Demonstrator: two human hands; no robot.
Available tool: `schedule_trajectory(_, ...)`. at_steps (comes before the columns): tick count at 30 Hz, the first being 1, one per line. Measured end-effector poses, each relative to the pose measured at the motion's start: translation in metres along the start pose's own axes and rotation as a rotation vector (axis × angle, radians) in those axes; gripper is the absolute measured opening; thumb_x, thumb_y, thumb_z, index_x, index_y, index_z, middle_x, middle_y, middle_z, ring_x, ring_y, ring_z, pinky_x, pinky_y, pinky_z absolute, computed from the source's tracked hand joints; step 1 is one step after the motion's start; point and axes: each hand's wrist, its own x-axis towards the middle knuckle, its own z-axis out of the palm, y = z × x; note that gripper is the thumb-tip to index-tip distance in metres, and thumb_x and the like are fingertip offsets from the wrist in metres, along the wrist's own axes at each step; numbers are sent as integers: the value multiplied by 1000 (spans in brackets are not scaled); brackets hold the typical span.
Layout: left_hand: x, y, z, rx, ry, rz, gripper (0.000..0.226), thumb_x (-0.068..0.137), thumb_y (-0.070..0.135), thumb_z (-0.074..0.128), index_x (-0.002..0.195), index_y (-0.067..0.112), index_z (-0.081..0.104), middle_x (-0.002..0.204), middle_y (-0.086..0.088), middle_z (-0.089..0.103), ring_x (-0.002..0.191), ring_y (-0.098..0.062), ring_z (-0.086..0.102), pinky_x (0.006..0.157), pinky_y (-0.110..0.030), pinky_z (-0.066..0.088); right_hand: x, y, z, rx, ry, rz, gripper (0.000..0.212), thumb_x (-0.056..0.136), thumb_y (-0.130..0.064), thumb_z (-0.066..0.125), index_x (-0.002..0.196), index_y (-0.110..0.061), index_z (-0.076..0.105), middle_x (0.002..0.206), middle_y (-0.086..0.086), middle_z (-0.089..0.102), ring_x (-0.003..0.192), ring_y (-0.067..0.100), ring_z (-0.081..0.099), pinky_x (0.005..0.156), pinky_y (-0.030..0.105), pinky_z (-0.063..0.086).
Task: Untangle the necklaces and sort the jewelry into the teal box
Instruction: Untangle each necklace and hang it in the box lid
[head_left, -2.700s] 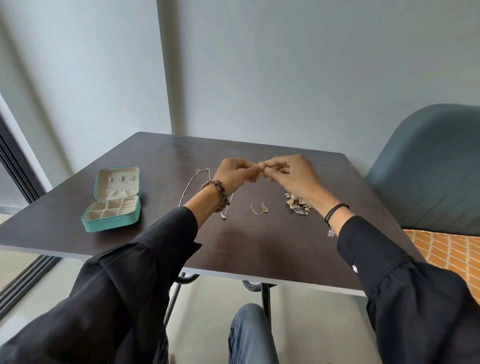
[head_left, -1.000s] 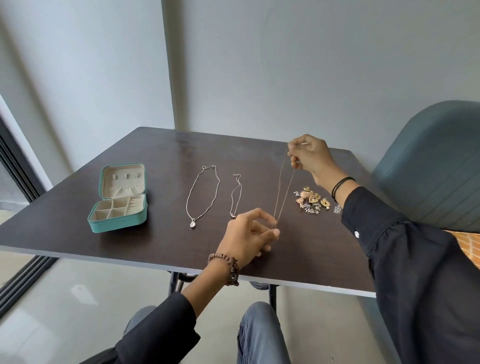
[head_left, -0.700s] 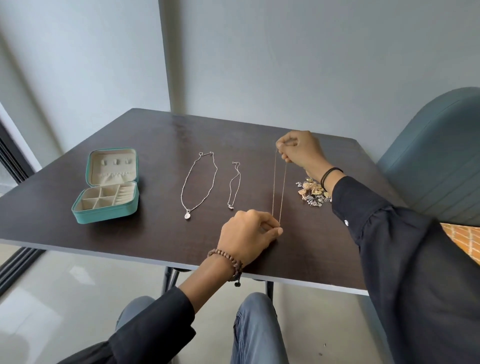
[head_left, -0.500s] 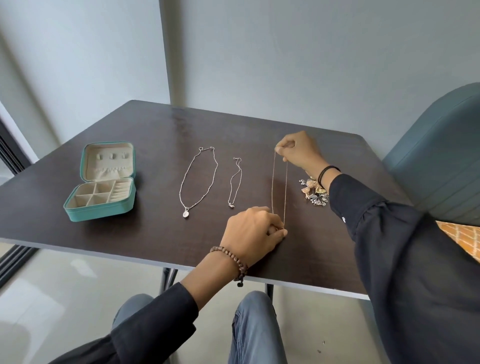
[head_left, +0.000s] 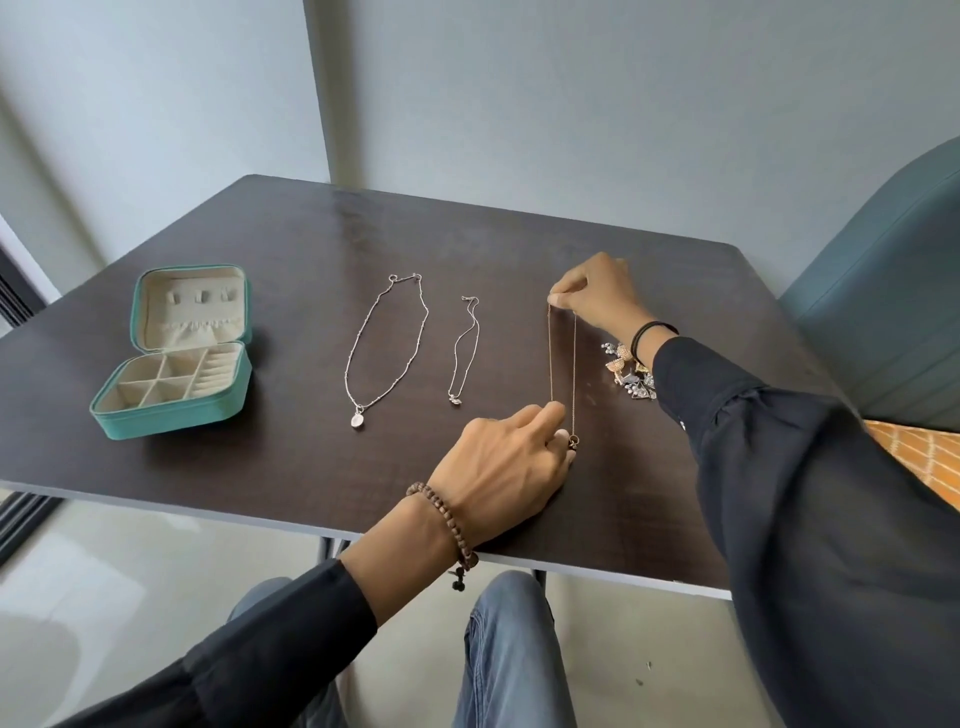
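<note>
dark table (head_left: 291, 457); left hand (head_left: 498, 467), right hand (head_left: 597, 296) pinching gold necklace (head_left: 550, 358) ends; trinkets (head_left: 631, 382) half hidden

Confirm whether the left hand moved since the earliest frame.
Yes. The left hand drew back from the right hand toward the near edge of the table, stretching the gold necklace between them.

On the dark wooden table (head_left: 260, 467), the right grip (head_left: 592, 293) pinches the top of a thin gold chain necklace (head_left: 550, 358) and the left grip (head_left: 509, 462) pinches its pendant end. Left of it lie a short silver necklace (head_left: 455, 400), a longer silver necklace (head_left: 357, 419) and an open teal box (head_left: 171, 421).
</note>
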Motion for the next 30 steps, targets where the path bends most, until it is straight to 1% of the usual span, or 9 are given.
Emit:
schedule_trajectory(3,-1,-2,-2,-49,-30,-29,33,100,36,43,84,21,67,91,4,56,74,-14,58,39,-26,22,1,4,2,12,-9,20,11,79,-20,82,72,-28,79,64,-19,65,99,19,68,87,32,56)
schedule_trajectory(6,0,-3,-1,-105,-16,-48,30,98,41,43,93,24,68,94,6,55,81,-11,59,39,-26,27,2,8,5,22,-3,32,21,79,-22,82,63,-33,73,53,-19,63,99,21,67,85,37,58)
schedule_trajectory(9,1,-2,1,-170,-9,-65,27,97,40,48,107,22,64,97,5,55,88,-13,61,39,-29,38,2,9,5,39,-8,24,5,81,-21,81,78,-25,81,63,-20,63,91,14,66,85,35,58)
schedule_trajectory(12,2,1,2,-134,-18,-51,33,96,41,47,120,22,62,107,5,57,91,-13,60,40,-25,29,1,9,4,34,-10,10,2,82,-22,81,83,-22,82,69,-17,66,92,13,67,88,34,57)
schedule_trajectory(15,1,4,2,-106,-40,-26,33,99,43,42,113,25,66,109,9,59,91,-12,59,42,-26,27,1,9,5,26,-12,2,3,82,-22,80,83,-22,82,69,-18,66,94,14,68,87,35,57)
schedule_trajectory(19,3,4,0,-150,-67,4,33,101,42,39,108,27,67,106,11,59,90,-11,58,41,-27,35,0,10,6,25,-2,8,4,83,-21,78,83,-23,82,73,-11,69,94,15,69,87,36,58)
schedule_trajectory(23,2,3,-1,-170,-82,35,33,102,42,39,112,28,67,110,11,58,91,-10,58,42,-26,35,0,9,7,11,8,29,5,83,-22,78,81,-24,82,84,-4,77,91,16,70,86,39,59)
schedule_trajectory(26,2,2,0,-187,-93,37,33,102,42,39,116,28,66,112,11,57,92,-11,58,43,-27,39,1,8,6,-2,29,57,5,82,-23,80,77,-26,80,84,-4,77,91,18,70,85,41,60)
schedule_trajectory(30,3,2,0,-204,-100,34,33,102,42,40,117,28,66,112,10,56,92,-12,59,43,-29,44,0,4,2,-43,38,72,5,84,-24,79,81,-27,77,92,-2,76,100,22,69,87,39,57)
